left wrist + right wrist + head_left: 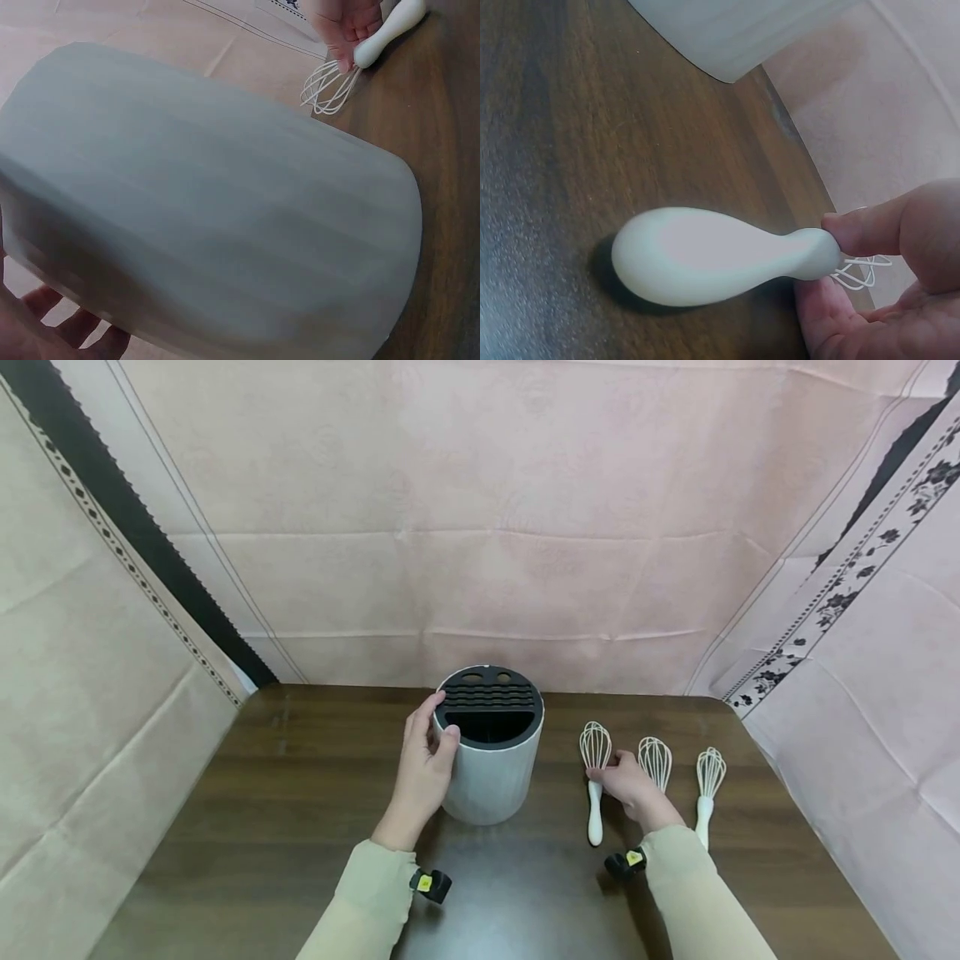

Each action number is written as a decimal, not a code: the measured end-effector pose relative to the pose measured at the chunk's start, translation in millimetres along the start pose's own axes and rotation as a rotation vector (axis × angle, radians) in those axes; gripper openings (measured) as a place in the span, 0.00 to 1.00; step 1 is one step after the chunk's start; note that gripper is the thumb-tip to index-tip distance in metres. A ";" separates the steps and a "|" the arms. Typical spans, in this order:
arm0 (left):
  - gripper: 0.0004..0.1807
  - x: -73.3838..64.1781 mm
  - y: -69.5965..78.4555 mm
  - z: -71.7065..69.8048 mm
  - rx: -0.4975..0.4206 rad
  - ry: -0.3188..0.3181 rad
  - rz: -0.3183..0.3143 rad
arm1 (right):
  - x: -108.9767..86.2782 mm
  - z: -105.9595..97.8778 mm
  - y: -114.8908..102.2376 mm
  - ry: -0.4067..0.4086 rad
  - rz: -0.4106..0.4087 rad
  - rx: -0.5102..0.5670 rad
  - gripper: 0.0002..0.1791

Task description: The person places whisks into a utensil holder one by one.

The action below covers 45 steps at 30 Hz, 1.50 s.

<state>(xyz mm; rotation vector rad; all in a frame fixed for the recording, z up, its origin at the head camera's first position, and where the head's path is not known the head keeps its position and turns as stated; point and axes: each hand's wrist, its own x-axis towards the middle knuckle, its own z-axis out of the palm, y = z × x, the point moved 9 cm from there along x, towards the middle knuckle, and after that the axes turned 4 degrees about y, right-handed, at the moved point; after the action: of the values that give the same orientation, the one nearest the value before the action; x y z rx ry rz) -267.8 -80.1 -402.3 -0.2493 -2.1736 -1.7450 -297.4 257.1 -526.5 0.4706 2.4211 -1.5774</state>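
Note:
A light grey utensil holder with a dark slotted lid stands upright on the table. My left hand grips its left side near the rim, thumb at the front and fingers farther round. At the right, my right hand pinches the leftmost white whisk where handle meets wires. That whisk's rounded handle shows close up in the right wrist view, thumb and finger at its neck. A second whisk lies beyond the right hand, its handle hidden. A third whisk is farther right, partly behind the sleeve.
The dark wooden table carries all these things. Pale cloth hangs behind its back edge, with more cloth at the left and right sides. A small black wrist camera is worn on each arm.

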 end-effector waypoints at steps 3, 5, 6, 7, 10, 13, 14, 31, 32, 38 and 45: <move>0.27 -0.2 0.7 1.9 -0.006 0.000 -0.001 | -1.2 -1.7 2.5 -0.001 0.014 -0.008 0.46; 0.27 0.1 1.9 1.6 -0.007 0.005 0.005 | -1.3 -1.9 3.0 -0.004 0.021 -0.009 0.48; 0.26 0.4 2.6 1.0 -0.006 0.010 0.010 | -1.5 -1.8 3.1 -0.004 0.026 -0.012 0.49; 0.26 0.5 3.5 -0.2 -0.005 0.019 0.015 | -1.5 -1.4 2.9 -0.006 0.031 -0.009 0.50; 0.25 0.8 6.1 -4.8 -0.005 0.048 0.032 | -1.6 -0.3 1.0 -0.006 0.032 -0.009 0.52; 0.24 -0.7 8.4 -9.5 0.008 0.068 0.036 | -1.7 -0.8 0.6 0.006 0.030 -0.010 0.52; 0.23 -1.3 9.3 -10.6 0.014 0.068 0.035 | -1.8 -1.3 0.8 0.011 0.029 -0.012 0.52; 0.27 -3.3 11.3 -12.7 0.019 -0.090 0.020 | 0.8 -1.1 4.7 -0.011 0.008 0.018 0.52; 0.27 -3.8 10.5 -12.7 0.019 -0.090 0.019 | 0.7 -1.1 5.4 -0.009 0.010 0.019 0.51; 0.27 -3.0 15.2 -13.5 0.000 -0.119 -0.009 | -1.8 -3.9 5.4 0.009 0.007 -0.006 0.53; 0.27 -0.2 11.5 -15.9 0.008 -0.138 -0.047 | -2.2 -3.4 2.8 0.010 0.006 0.037 0.54</move>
<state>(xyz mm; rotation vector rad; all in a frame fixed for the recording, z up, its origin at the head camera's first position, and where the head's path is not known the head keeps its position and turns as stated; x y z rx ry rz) -261.3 -92.9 -388.9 -0.3272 -2.3001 -1.7924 -294.3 260.9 -526.7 0.4933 2.3997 -1.6234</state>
